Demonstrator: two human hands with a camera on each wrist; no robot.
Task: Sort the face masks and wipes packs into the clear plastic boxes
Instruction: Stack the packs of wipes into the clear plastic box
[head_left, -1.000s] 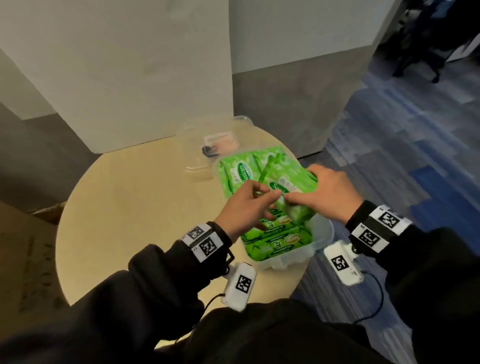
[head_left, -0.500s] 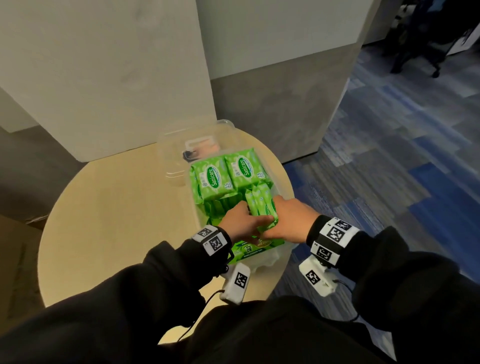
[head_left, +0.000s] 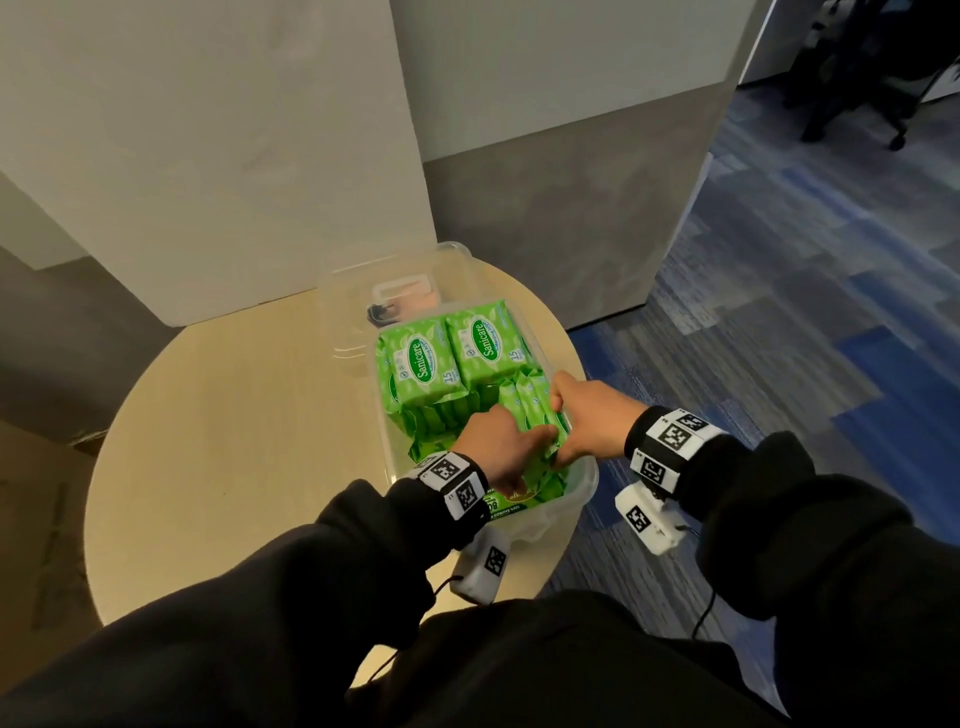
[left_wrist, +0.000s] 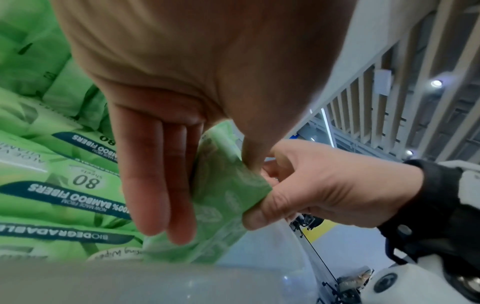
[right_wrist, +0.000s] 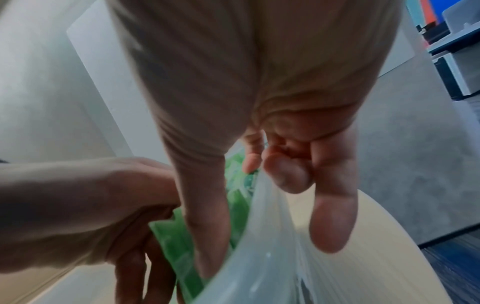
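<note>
At centre frame on the desk (head_left: 218, 467), we see the left hand (head_left: 498, 447) and right hand (head_left: 587, 421) both pinching one green wipes pack (head_left: 535, 410) inside the clear box (head_left: 582, 488). Behind, a second box (head_left: 343, 291) holds something half hidden, unidentifiable.

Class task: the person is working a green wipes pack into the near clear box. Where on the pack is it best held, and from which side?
Hold the green wipes pack by its upper edge, from above. It stands on edge between other packs and the clear box wall, so only its top is free. The left hand and right hand already flank it there, which suits a soft, thin pack.
</note>
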